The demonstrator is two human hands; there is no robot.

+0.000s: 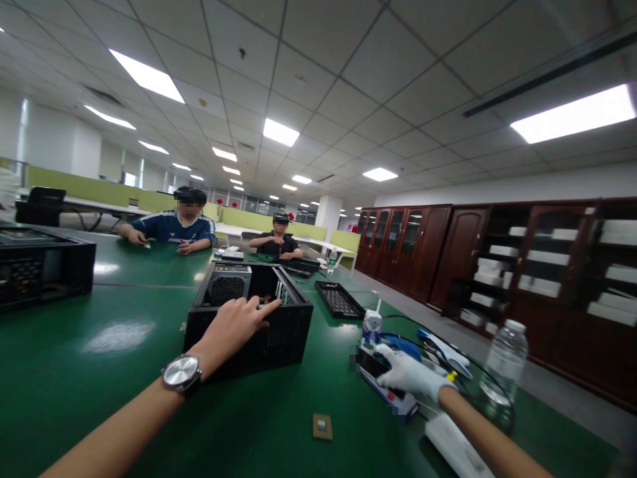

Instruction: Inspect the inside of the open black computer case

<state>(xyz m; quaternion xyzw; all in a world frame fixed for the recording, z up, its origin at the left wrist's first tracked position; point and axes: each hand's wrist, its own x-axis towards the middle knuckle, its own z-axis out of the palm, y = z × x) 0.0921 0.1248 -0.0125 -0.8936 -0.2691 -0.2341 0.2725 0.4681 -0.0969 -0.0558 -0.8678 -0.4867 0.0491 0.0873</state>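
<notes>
An open black computer case (293, 332) stands on the green table in front of me, with a power supply (229, 285) inside. My bare left hand (239, 325), with a watch on the wrist, bends over its near top rim; one finger stretches right along the edge. Some fingertips are hidden inside the case. On the right, my white-gloved right hand (405, 372) has its fingers around a flat black phone-like object (371, 360), above a slim box (405, 406). A small square processor (322, 427) lies on the table between my arms.
A second case (47, 265) stands far left. Beyond my case lies a black tray (340, 300). At right are a drink carton (372, 325), cables, a white power strip (455, 445) and a water bottle (505, 362). Two people (182, 226) sit across the table.
</notes>
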